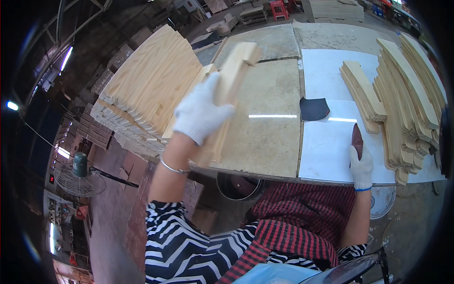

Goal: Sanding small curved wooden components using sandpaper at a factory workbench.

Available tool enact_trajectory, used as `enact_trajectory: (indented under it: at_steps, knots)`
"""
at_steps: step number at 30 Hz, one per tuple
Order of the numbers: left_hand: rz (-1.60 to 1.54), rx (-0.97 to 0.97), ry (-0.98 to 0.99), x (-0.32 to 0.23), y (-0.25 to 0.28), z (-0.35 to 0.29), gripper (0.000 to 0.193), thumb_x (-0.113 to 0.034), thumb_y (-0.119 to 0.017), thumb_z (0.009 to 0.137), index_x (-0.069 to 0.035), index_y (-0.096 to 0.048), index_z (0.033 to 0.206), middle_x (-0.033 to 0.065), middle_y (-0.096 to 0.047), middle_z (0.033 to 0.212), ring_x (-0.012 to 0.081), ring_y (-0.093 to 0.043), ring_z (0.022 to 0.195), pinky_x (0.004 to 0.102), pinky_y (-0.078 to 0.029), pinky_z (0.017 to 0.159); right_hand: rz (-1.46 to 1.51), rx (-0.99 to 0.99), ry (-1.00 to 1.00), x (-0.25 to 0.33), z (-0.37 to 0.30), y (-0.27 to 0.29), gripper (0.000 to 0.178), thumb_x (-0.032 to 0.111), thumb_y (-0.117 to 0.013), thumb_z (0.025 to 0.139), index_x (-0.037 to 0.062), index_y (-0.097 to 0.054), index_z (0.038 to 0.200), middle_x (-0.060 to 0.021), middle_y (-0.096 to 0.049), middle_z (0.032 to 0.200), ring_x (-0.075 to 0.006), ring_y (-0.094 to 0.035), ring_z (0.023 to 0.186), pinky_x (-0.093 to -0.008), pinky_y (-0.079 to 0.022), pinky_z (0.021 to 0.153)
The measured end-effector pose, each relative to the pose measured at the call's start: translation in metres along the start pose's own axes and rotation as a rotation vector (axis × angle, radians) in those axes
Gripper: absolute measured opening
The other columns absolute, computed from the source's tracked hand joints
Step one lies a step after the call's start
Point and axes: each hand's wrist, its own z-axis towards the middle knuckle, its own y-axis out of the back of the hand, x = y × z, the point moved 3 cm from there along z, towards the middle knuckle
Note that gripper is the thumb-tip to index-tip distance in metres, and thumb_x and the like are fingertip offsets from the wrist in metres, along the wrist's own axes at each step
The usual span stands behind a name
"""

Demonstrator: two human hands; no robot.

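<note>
My left hand [202, 112], in a white knit glove, grips a pale curved wooden piece [235, 72] lifted off the tall stack of wooden pieces [152, 85] at the left of the workbench. My right hand [361, 165], also gloved, rests on the white board [326, 146] near the bench's front edge and holds a dark reddish-brown sanding pad [357, 139]. Just beyond my right hand lie rows of curved wooden pieces [402, 104].
A second dark pad [313, 109] lies on the bench between the beige panel [269, 123] and the white board. A bucket [236, 185] sits under the bench. A floor fan [78, 177] stands at the lower left. More wood stacks and red stools [279, 8] are behind.
</note>
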Motion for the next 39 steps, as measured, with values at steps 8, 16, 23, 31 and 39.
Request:
enact_trajectory:
  at_steps: [8,16,23,31,39]
  knots:
    - [0.303,0.155,0.236,0.074,0.023,0.076,0.085,-0.043,-0.073,0.067,-0.014,-0.052,0.145,0.0158,-0.064,0.133,0.0309,-0.062,0.122,0.0395,-0.047,0.101,0.068,0.036,-0.053,-0.004,0.003,-0.006,0.041,0.025,-0.065,0.09,0.0014,-0.064,0.124,-0.0254,-0.069,0.094,-0.0427,-0.067,0.086,-0.0484,-0.052,0.077]
    - [0.382,0.264,0.253,0.083,0.007,0.094,0.062,-0.04,-0.07,0.068,-0.011,-0.069,0.123,0.0169,-0.066,0.129,0.031,-0.064,0.117,0.0419,-0.05,0.098,0.042,-0.011,0.006,-0.004,0.003,-0.005,0.042,0.026,-0.066,0.09,0.0011,-0.064,0.123,-0.0256,-0.069,0.095,-0.0432,-0.066,0.086,-0.0495,-0.052,0.077]
    - [0.576,0.111,0.234,0.084,-0.001,0.091,0.052,-0.038,-0.068,0.073,-0.011,-0.072,0.116,0.0166,-0.066,0.128,0.032,-0.065,0.115,0.0439,-0.051,0.097,-0.025,0.01,-0.027,-0.006,0.002,-0.005,0.042,0.027,-0.066,0.09,0.0015,-0.063,0.123,-0.0258,-0.068,0.093,-0.0436,-0.066,0.086,-0.0509,-0.051,0.076]
    - [0.569,0.344,0.119,0.073,0.014,0.092,0.077,-0.039,-0.068,0.075,-0.025,-0.047,0.147,0.0134,-0.062,0.135,0.0322,-0.064,0.117,0.0437,-0.052,0.097,0.053,0.061,-0.048,0.007,0.002,0.002,0.045,0.028,-0.066,0.091,-0.002,-0.062,0.125,-0.0276,-0.069,0.099,-0.0432,-0.067,0.092,-0.0458,-0.052,0.081]
    - [0.356,0.189,-0.218,0.083,0.024,0.058,0.064,-0.037,-0.066,0.08,-0.031,-0.055,0.143,0.0139,-0.06,0.139,0.0295,-0.059,0.125,0.0417,-0.049,0.103,0.027,0.039,-0.039,-0.005,0.001,-0.002,0.045,0.028,-0.065,0.093,-0.0033,-0.062,0.125,-0.0269,-0.069,0.099,-0.041,-0.067,0.091,-0.0453,-0.052,0.081]
